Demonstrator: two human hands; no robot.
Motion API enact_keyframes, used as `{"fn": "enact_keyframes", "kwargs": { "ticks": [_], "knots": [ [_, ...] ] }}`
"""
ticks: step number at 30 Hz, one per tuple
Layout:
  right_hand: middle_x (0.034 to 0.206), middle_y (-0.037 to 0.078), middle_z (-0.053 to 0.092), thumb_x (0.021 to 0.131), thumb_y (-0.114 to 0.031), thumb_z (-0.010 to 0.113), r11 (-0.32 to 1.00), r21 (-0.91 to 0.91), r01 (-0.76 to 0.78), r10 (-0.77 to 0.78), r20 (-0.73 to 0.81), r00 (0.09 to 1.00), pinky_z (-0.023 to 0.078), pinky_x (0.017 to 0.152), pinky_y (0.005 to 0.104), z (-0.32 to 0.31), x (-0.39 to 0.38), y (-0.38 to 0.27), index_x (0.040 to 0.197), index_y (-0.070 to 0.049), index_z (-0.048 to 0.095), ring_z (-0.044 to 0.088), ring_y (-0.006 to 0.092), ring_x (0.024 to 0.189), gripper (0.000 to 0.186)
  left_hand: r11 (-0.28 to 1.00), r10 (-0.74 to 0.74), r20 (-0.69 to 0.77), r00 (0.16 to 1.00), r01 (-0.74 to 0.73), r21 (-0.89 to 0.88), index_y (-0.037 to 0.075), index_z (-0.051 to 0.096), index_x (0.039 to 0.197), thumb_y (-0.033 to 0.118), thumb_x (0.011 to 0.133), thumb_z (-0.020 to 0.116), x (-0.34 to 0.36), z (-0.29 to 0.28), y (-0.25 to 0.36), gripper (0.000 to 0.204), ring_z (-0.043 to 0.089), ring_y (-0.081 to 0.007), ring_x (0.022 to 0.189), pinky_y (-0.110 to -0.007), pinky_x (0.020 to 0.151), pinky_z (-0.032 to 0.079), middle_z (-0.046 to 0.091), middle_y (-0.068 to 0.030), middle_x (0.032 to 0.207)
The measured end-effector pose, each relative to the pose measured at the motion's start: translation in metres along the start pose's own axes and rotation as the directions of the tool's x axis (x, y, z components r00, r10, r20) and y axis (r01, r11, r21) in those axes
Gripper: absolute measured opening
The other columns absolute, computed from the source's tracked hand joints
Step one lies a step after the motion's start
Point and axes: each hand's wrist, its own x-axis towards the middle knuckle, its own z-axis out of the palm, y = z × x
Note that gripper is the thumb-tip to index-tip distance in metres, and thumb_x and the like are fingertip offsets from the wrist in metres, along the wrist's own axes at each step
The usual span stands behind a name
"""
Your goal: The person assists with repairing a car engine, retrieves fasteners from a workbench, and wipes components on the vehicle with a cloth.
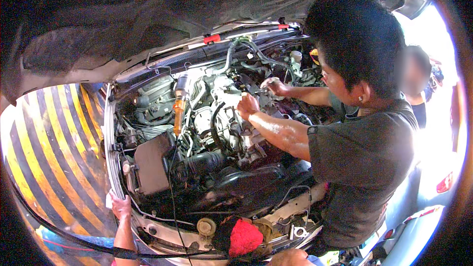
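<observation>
My left hand [120, 206] is at the left fender of a car with its hood up. Its fingers are curled, and a small white thing [109, 200] shows beside them, seemingly in their grip; its kind is unclear. At the bottom edge, a patch of bare skin [289, 257] shows, perhaps my right hand or arm; no fingers can be made out. Near it a red cloth [246, 237] lies over the front of the engine bay. Across from me, a co-worker in a dark shirt [364, 162] leans in, both hands on the engine [204, 118].
An orange work light [179, 111] stands among the engine parts, its cord running toward me. The raised hood [123, 24] hangs overhead. A dark hose [64, 231] crosses the lower left. Yellow-and-black stripes [54, 133] mark the floor. Another person [418, 79] is at the right.
</observation>
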Motion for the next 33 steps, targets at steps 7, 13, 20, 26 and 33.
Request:
{"fn": "enact_keyframes", "kwargs": {
  "ticks": [7,13,20,26,33],
  "knots": [
    [0.068,0.002,0.050,0.088,-0.033,0.048,0.984,-0.072,0.164,-0.159,0.068,0.985,0.042,0.055,0.0406,0.023,-0.014,-0.043,0.079,-0.017,0.052,0.052,0.0240,0.062,0.019,0.999,0.028,0.044,0.999,-0.030,0.036,-0.001,0.031,0.137,0.028,0.074,0.070,0.003,0.000,-0.005,0.080,0.054,-0.0385,0.111,-0.042,0.095,0.044,0.049,-0.0252,0.128],
    [0.074,0.003,0.054,0.091,-0.032,0.047,0.997,-0.077,0.022,-0.023,-0.005,1.000,0.044,0.058,0.0383,0.058,-0.036,-0.021,0.083,-0.017,0.053,0.054,0.0226,0.066,0.018,0.999,0.016,-0.025,1.000,-0.015,0.044,0.006,0.033,0.133,0.026,0.070,0.075,0.005,0.007,-0.006,0.078,0.057,-0.0391,0.105,-0.044,0.090,0.046,0.055,-0.0213,0.121],
    [0.076,0.003,0.056,0.090,-0.029,0.050,0.992,-0.059,0.113,-0.085,0.356,0.930,0.045,0.063,0.0375,0.045,-0.029,-0.009,0.083,-0.015,0.053,0.056,0.0226,0.070,0.016,0.999,-0.029,0.024,0.999,0.028,0.025,0.006,0.034,0.134,0.025,0.071,0.074,0.004,0.008,-0.005,0.077,0.054,-0.0389,0.110,-0.044,0.092,0.045,0.052,-0.0207,0.125],
    [0.071,0.002,0.055,0.079,-0.024,0.053,0.035,-0.953,0.302,-0.171,0.292,0.941,0.044,0.063,0.0402,0.036,-0.022,-0.012,0.075,-0.016,0.055,0.053,0.0220,0.071,0.010,0.998,-0.022,0.018,1.000,0.021,0.057,0.007,0.034,0.135,0.027,0.071,0.074,0.002,0.004,-0.002,0.078,0.055,-0.0387,0.108,-0.044,0.091,0.045,0.051,-0.0200,0.127],
    [0.061,0.003,0.042,0.086,-0.033,0.050,0.993,0.118,0.009,0.003,-0.101,0.995,0.038,0.048,0.0392,0.037,-0.019,-0.006,0.077,-0.016,0.047,0.044,0.0228,0.053,0.020,0.995,-0.032,0.039,0.999,0.028,0.091,0.005,0.034,0.135,0.031,0.071,0.074,0.000,0.000,0.003,0.080,0.057,-0.0376,0.108,-0.042,0.091,0.046,0.051,-0.0178,0.129]
  ]
}}
